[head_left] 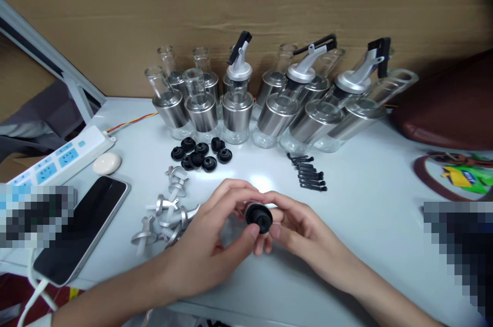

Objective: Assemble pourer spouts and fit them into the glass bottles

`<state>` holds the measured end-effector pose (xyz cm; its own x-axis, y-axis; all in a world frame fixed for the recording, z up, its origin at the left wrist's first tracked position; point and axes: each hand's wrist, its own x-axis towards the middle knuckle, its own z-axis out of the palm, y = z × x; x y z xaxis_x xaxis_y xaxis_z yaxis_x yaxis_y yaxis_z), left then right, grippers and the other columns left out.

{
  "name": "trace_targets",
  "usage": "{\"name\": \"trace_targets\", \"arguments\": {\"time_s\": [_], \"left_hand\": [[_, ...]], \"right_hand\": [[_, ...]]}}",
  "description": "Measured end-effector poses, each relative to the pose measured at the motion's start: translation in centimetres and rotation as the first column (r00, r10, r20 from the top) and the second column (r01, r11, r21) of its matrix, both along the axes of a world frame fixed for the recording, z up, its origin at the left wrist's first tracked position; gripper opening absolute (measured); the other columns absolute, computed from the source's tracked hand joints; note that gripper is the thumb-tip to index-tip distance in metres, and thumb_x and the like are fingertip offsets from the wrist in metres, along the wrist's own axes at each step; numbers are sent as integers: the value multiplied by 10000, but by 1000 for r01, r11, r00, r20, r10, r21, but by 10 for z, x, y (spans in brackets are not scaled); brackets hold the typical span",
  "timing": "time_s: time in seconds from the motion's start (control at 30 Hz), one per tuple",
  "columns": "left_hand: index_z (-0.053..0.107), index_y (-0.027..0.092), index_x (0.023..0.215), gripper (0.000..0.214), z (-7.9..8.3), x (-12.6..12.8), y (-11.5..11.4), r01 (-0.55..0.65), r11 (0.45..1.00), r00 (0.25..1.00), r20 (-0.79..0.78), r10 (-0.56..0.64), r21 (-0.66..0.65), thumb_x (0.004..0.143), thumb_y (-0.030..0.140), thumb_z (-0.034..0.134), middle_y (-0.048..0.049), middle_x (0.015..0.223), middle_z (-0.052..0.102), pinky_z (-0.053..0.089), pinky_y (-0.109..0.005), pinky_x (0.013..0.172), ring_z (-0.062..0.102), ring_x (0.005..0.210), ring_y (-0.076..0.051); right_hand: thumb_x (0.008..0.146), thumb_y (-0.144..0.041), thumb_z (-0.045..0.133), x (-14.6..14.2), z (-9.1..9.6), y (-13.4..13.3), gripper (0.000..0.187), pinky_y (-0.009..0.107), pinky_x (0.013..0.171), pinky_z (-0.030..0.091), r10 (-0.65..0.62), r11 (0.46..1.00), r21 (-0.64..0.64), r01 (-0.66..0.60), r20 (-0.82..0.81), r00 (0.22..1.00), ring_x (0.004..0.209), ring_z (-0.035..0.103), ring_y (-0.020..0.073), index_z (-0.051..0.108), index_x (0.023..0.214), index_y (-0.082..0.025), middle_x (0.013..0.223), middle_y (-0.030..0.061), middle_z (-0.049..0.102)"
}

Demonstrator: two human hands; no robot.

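Observation:
Between my two hands, above the front middle of the table, is a round black rubber stopper (259,218) with a thin silvery rim at its edge. My left hand (227,219) grips it from the left, thumb at its lower side. On the right, the fingers and thumb of my right hand (296,222) close on it too. What lies under the stopper is hidden. Silver pourer spouts (181,214) lie loose by my left hand, partly covered by it. Several black stoppers (209,164) are heaped behind them. Small black levers (310,175) lie in a row beyond my right hand.
Glass bottles with steel sleeves (236,111) stand at the back, three topped with pourers (302,71). At left lie a power strip (57,160), a white oval object (107,163) and a phone (82,229) with a cable. A brown bag (442,106) sits at right.

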<state>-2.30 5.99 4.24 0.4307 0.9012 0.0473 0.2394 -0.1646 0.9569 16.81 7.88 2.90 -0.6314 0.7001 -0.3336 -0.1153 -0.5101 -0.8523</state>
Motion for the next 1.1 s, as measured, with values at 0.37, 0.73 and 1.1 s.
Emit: {"name": "trace_targets", "arguments": {"time_s": [0.37, 0.73, 1.1], "left_hand": [[426, 366, 1243, 587, -1, 1, -2, -4, 999, 1000, -22, 5, 37, 790, 6, 519, -14, 1201, 380, 491, -273, 854, 499, 934, -135], [405, 401, 1230, 668, 0, 2, -3, 39, 999, 999, 4, -39, 14, 715, -18, 474, -11, 1120, 359, 514, -302, 751, 502, 885, -154], [427, 447, 1256, 798, 1, 0, -3, 137, 990, 988, 81, -134, -24, 662, -87, 434, -7, 973, 355, 436, -157, 549, 452, 886, -171]], "right_hand": [[826, -210, 635, -2, 4, -4, 243, 245, 694, 426, 42, 988, 146, -58, 113, 993, 685, 560, 107, 477, 1011, -224, 765, -29, 627], [770, -129, 563, 1, 1, -8, 223, 273, 733, 457, 40, 967, 243, -81, 172, 984, 734, 559, 137, 505, 950, -247, 836, -13, 631], [807, -174, 577, 3, -6, -13, 161, 212, 494, 351, 69, 957, 259, -134, 246, 967, 617, 513, 127, 534, 941, -251, 727, -21, 573]]}}
